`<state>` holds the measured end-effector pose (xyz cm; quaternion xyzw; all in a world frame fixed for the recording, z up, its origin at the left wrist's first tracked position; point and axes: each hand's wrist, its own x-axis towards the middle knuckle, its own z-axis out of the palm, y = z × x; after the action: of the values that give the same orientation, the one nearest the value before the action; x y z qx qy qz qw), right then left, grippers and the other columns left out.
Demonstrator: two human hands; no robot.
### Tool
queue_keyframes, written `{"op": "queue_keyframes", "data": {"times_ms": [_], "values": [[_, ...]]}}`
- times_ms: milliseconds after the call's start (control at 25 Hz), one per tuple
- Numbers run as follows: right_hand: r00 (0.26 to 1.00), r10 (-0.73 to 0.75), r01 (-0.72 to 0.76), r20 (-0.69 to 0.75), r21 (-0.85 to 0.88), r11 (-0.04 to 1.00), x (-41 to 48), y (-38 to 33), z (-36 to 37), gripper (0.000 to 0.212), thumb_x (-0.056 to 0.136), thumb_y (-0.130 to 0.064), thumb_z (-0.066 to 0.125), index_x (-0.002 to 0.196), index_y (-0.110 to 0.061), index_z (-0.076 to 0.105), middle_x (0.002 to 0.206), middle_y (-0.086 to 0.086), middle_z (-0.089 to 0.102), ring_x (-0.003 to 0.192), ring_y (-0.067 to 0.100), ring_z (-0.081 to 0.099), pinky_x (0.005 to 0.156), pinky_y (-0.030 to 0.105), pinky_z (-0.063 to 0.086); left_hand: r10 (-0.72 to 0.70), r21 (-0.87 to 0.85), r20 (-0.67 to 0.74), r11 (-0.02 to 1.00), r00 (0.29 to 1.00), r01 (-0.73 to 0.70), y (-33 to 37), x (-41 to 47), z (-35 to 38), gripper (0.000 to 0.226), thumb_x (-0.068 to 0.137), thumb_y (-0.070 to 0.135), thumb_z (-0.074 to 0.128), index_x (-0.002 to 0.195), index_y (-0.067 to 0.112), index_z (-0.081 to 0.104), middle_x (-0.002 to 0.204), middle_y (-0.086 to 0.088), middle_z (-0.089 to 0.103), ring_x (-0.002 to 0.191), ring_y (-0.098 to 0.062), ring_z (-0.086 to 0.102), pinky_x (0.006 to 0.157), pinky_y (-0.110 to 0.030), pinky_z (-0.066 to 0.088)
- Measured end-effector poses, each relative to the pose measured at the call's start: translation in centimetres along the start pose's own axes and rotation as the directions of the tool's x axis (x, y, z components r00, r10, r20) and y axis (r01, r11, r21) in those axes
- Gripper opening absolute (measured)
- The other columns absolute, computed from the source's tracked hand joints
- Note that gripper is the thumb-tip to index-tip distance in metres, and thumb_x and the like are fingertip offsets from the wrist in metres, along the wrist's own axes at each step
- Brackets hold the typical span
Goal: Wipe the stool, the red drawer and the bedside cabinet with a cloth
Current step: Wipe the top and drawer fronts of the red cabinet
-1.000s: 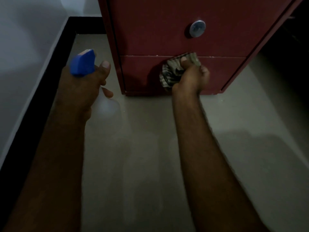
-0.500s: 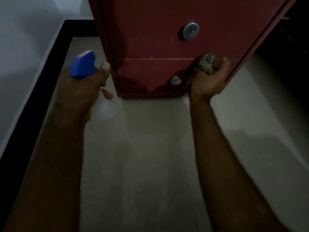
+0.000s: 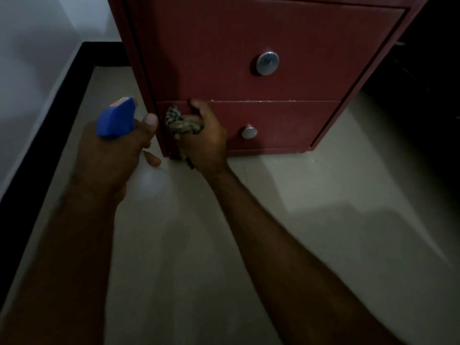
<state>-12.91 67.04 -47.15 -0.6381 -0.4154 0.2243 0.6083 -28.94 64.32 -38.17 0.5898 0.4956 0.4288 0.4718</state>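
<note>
Nearest, the left hand (image 3: 112,155) has its fingers wrapped round a blue spray bottle (image 3: 116,119), thumb up beside the nozzle, held just off the cabinet's corner. Beyond it the right hand (image 3: 205,140) is closed tight on a bunched patterned cloth (image 3: 181,123), pressing it against the left end of the lower red drawer (image 3: 286,125), left of its knob (image 3: 249,132). Half a second ago that hand was at the drawer's right end.
</note>
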Motion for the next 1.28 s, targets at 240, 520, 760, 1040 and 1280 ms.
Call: {"op": "queue_keyframes", "data": {"times_ms": [240, 520, 760, 1040, 1280], "values": [[0.959, 0.257, -0.284, 0.122, 0.434, 0.855, -0.3, -2.0, -2.2, 0.068, 0.079, 0.014, 0.077, 0.136, -0.015, 0.056, 0.101, 0.002, 0.074, 0.097, 0.028, 0.072, 0.088, 0.06, 0.061, 0.008, -0.058, -0.012, 0.998, 1.0, -0.008, -0.2, 0.5, -0.1, 0.015, 0.085, 0.046, 0.076, 0.075, 0.053, 0.067, 0.08, 0.001, 0.067, 0.068, -0.031, 0.07, 0.088, -0.069, 0.054], [0.885, 0.45, -0.405, 0.124, 0.681, 0.61, -0.7, -3.0, -5.3, 0.058, 0.09, 0.0, 0.074, 0.141, -0.019, 0.054, 0.129, 0.014, 0.069, 0.11, 0.034, 0.072, 0.091, 0.054, 0.061, 0.054, -0.068, 0.034, 0.996, 0.998, -0.051, 0.7, 0.8, 1.5, 0.021, 0.088, 0.043, 0.075, 0.088, 0.024, 0.064, 0.074, -0.001, 0.065, 0.065, -0.033, 0.069, 0.077, -0.062, 0.059], [0.898, 0.42, -0.396, 0.132, 0.66, 0.639, -0.8, -5.4, -7.2, 0.061, 0.084, 0.009, 0.076, 0.137, -0.013, 0.055, 0.123, 0.019, 0.072, 0.107, 0.036, 0.073, 0.089, 0.058, 0.061, 0.081, -0.114, 0.013, 0.99, 0.997, -0.079, 2.8, 0.7, 3.1, 0.011, 0.082, 0.051, 0.077, 0.085, 0.044, 0.069, 0.075, 0.004, 0.069, 0.06, -0.026, 0.069, 0.077, -0.058, 0.061], [0.867, 0.483, -0.449, 0.121, 0.611, 0.652, 0.5, -13.4, -10.0, 0.058, 0.082, 0.015, 0.074, 0.132, -0.01, 0.058, 0.117, 0.022, 0.074, 0.096, 0.034, 0.073, 0.086, 0.059, 0.062, 0.097, -0.091, -0.058, 0.991, 0.994, -0.102, 12.0, 1.1, 2.3, 0.018, 0.085, 0.043, 0.075, 0.087, 0.059, 0.066, 0.065, 0.003, 0.067, 0.061, -0.032, 0.069, 0.087, -0.056, 0.057], [0.841, 0.529, -0.492, 0.109, 0.561, 0.666, 3.9, -26.5, -13.7, 0.06, 0.081, 0.017, 0.073, 0.132, -0.01, 0.057, 0.111, 0.02, 0.076, 0.092, 0.036, 0.074, 0.076, 0.057, 0.064, 0.01, -0.037, -0.073, 0.999, 0.997, -0.013, 25.5, 2.4, 0.4, 0.016, 0.086, 0.043, 0.076, 0.094, 0.033, 0.066, 0.059, -0.008, 0.068, 0.064, -0.03, 0.071, 0.089, -0.047, 0.057]]}}
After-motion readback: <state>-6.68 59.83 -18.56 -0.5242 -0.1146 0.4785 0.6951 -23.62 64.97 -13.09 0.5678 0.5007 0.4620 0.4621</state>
